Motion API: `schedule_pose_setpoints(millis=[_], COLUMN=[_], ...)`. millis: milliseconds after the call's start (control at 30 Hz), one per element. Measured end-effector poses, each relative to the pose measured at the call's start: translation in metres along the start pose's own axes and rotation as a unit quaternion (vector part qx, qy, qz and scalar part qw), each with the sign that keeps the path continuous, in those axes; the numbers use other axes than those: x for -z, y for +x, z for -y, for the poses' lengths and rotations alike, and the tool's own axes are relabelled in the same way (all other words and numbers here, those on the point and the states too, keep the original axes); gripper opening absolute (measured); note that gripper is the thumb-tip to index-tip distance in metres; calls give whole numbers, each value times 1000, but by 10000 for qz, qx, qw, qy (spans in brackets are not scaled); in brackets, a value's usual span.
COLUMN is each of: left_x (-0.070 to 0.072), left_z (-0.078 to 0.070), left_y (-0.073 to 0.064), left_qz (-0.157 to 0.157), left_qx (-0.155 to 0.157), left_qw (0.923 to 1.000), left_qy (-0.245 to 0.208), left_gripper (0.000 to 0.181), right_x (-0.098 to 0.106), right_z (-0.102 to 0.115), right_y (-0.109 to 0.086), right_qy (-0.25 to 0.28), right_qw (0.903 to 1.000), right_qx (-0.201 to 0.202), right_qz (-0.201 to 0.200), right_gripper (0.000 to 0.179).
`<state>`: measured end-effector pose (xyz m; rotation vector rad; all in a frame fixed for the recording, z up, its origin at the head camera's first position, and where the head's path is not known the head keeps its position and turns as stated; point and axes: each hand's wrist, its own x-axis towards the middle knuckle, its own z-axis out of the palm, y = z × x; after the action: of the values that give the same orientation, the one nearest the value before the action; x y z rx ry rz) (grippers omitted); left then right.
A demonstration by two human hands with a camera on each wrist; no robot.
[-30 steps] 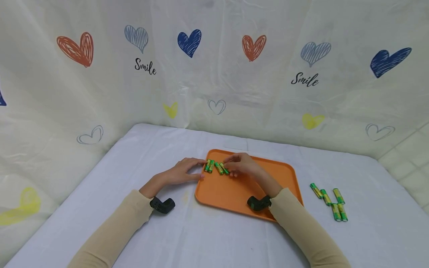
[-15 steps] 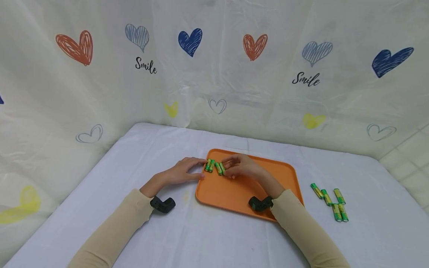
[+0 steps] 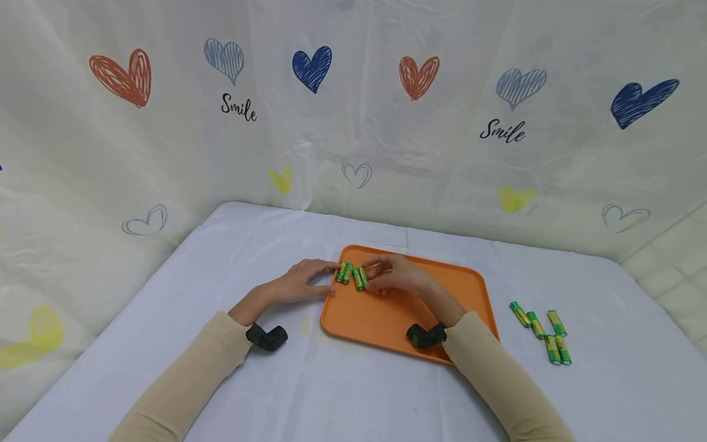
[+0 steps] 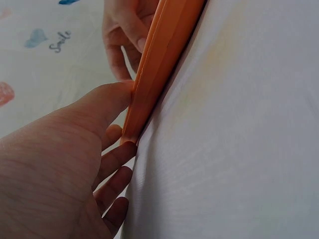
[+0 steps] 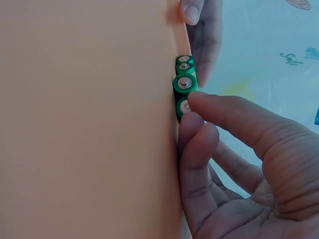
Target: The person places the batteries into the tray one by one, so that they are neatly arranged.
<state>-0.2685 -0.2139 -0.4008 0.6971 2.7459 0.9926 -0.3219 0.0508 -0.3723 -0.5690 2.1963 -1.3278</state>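
An orange tray (image 3: 375,322) lies on the table with two pairs of green-and-gold AA-type batteries near its far left corner. My left hand (image 3: 301,283) rests its thumb and fingertips against the tray's left rim, beside the left battery pair (image 3: 345,273). My right hand (image 3: 402,275) reaches over the tray. Its thumb and curled fingers pinch the rightmost battery (image 5: 183,106), which is partly hidden behind them. Touching that battery is another battery (image 5: 184,83). A narrow gap separates the two pairs in the head view.
Several loose batteries (image 3: 552,348) lie on the white tablecloth (image 3: 353,399) right of the tray. Behind the table hangs a pale sheet (image 3: 353,123) printed with hearts. A black wrist device (image 3: 267,337) sits on the left forearm, with another (image 3: 426,336) on the right.
My right hand has moved slightly left, bringing the rightmost battery against its neighbour and straightening that pair. The left hand stays at the tray's rim.
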Motion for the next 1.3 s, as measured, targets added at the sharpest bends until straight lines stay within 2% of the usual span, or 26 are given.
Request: schedule_pose_setpoints(millis=[300,533,833,1000,1300], left_x=[0,-1,-1,-1,-1], left_z=[1,-1,-2,-3,-4], left_y=[0,1,1,0,0], left_qz=[-16,-13,-8,7,-28], left_qx=[-55,-20,21,75,68], left_qw=[10000,10000,10000,10000,9999], left_qy=[-15,-5,-33,-33,-69], left_gripper=[63,63,62,63,63], right_x=[-4,-4,-13,-15,-16], right_z=[-1,-2,6,7,7], right_y=[3,1,-1,1,1], right_qy=[-15,-85,-649,-760,-651], right_qw=[9999,9998,9974,9964,9970], right_qx=[-102,-22,-63,-68,52], right_qz=[-129,-173,-302,-382,-404], right_gripper=[47,48,57,52,45])
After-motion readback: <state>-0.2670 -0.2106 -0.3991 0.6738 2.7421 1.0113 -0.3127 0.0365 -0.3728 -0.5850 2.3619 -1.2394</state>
